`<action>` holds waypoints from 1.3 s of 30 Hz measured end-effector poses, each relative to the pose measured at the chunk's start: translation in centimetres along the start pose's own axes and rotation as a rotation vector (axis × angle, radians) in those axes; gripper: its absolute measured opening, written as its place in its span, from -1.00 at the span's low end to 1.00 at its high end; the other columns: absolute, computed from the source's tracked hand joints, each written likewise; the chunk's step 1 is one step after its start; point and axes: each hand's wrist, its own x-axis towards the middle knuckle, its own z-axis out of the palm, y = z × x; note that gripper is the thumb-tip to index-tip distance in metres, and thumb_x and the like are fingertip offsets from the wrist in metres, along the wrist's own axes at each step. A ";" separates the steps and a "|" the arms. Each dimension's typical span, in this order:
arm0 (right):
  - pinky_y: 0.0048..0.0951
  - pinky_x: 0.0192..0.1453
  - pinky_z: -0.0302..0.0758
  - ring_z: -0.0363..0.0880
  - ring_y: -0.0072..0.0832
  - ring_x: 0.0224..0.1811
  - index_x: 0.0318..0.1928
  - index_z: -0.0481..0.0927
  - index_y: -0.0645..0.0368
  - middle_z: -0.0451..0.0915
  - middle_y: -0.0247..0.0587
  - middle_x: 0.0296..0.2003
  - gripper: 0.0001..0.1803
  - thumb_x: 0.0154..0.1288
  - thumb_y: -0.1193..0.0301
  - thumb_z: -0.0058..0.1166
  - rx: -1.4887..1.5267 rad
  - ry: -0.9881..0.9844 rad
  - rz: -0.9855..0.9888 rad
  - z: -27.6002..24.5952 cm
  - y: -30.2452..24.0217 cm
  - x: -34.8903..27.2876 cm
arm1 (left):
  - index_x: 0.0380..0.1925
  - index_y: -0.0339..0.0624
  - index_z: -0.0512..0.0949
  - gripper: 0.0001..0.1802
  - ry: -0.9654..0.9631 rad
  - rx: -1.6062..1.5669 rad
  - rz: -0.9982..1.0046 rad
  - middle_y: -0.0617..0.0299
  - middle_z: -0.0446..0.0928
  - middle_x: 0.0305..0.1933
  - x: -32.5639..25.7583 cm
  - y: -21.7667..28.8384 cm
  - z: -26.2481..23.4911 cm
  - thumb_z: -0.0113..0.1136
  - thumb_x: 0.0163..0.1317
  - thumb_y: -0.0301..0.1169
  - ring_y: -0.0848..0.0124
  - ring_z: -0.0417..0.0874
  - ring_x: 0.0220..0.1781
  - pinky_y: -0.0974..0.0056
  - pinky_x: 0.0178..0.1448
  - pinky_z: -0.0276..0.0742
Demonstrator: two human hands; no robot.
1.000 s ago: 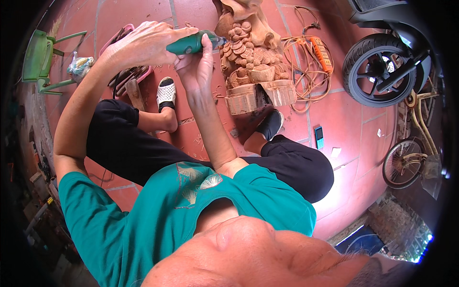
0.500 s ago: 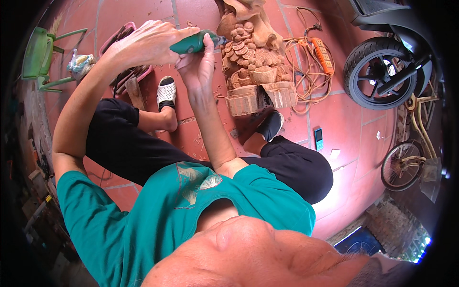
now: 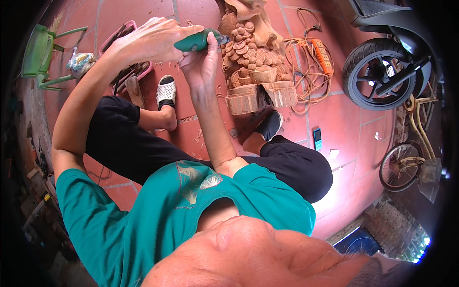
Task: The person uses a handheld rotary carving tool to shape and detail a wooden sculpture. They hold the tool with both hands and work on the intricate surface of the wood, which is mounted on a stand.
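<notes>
A green rotary tool [image 3: 192, 42] lies across both my hands, its dark nose pointing right at a carved wooden sculpture [image 3: 253, 60]. My left hand [image 3: 155, 42] is closed round the rear of the tool, one finger stretched along its top. Around the front part curls my right hand [image 3: 201, 69], its thumb up against the body. The carving bears clusters of round coin-like discs and balls above a rough block base. The tool's tip is by the left side of the carving; whether it touches the wood is too small to tell.
An orange power strip [image 3: 322, 56] with coiled cable lies right of the carving, near a motorbike wheel [image 3: 377, 71]. A blue phone [image 3: 318, 138] is on the tiles. Left stand a green chair [image 3: 39, 52], a plastic bag [image 3: 80, 63] and a pink basket [image 3: 106, 45]. My feet flank the work.
Both hands and the rotary tool have shifted slightly right and up, toward the carving. The grip looks the same, and the carving has stayed in place.
</notes>
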 end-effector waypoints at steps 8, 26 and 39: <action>-0.41 -0.04 0.63 0.65 -0.54 -0.11 0.08 0.57 0.01 0.68 -0.40 -0.05 -0.62 0.47 0.05 0.19 0.002 0.037 -0.007 1.1 0.2 -0.5 | 0.30 -0.04 0.45 -0.29 -0.029 -0.006 -0.017 -0.13 0.68 -0.38 -0.1 -0.1 -0.1 0.30 0.05 -0.41 -0.08 0.72 -0.37 -0.06 -0.26 0.61; -0.40 -0.04 0.62 0.64 -0.55 -0.15 0.07 0.58 0.00 0.68 -0.41 -0.10 -0.63 0.48 0.04 0.19 -0.016 0.045 -0.008 1.5 0.3 -1.0 | 0.31 -0.03 0.45 -0.27 -0.042 -0.008 -0.019 -0.13 0.68 -0.39 -0.4 0.5 -0.9 0.29 0.02 -0.41 -0.08 0.72 -0.37 -0.05 -0.27 0.61; -0.42 0.01 0.61 0.64 -0.56 -0.13 0.08 0.58 0.00 0.67 -0.43 -0.08 -0.63 0.47 0.06 0.21 -0.007 0.023 -0.023 1.7 -0.1 -1.3 | 0.28 -0.07 0.46 -0.31 0.011 -0.024 -0.001 -0.13 0.68 -0.36 -0.5 1.0 -1.3 0.27 0.04 -0.41 -0.10 0.72 -0.31 -0.06 -0.19 0.60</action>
